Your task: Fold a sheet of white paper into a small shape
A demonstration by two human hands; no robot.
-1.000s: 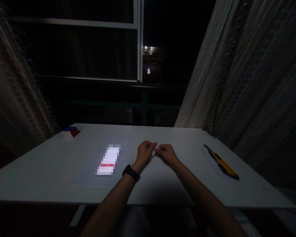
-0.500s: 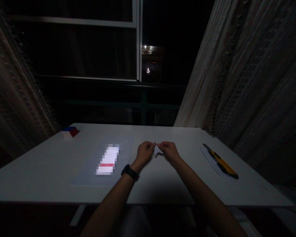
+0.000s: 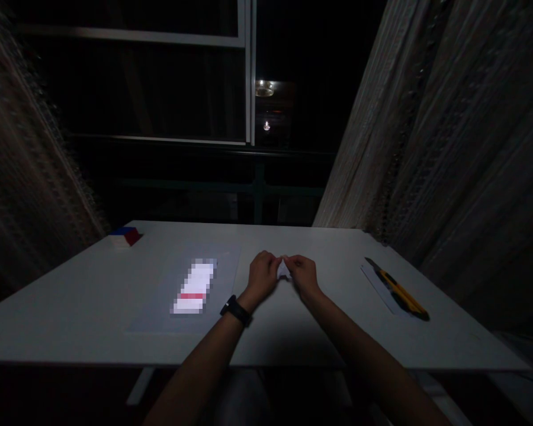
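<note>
Vs. 1 s ago, R hand (image 3: 302, 275) had turned so its fingertips met L hand (image 3: 263, 275) at the top of the white pc (image 3: 283, 270); back then its fingers sat lower w/ a gap btwn. Vs. 0.5 s ago, hands abt same spot, but less of the pc hung below the fingers. Everything else stayed put.

Both hands were narrow, thumb & fingers pinched on the small white pc, held btwn them over the mid of the tbl (image 3: 71, 319). Its exact shape: too dark & small to tell.

Near edge of tbl ran under both forearms; far edge lay a bit beyond the hands. Bare tabletop ran R to the cutter (image 3: 397, 290), well apart; on L the sheet (image 3: 151, 319) came close to L hand. Block (image 3: 124, 236) sat near the far L corner.

Count: 2 hands, 1 watch (image 3: 236, 310) on L wrist, 1 white pc, 1 sheet w/ 1 blurred bright screen (image 3: 194, 287) on it, 1 block, 1 cutter on 1 paper strip (image 3: 377, 288), 2 curtains (image 3: 368, 130).
</note>
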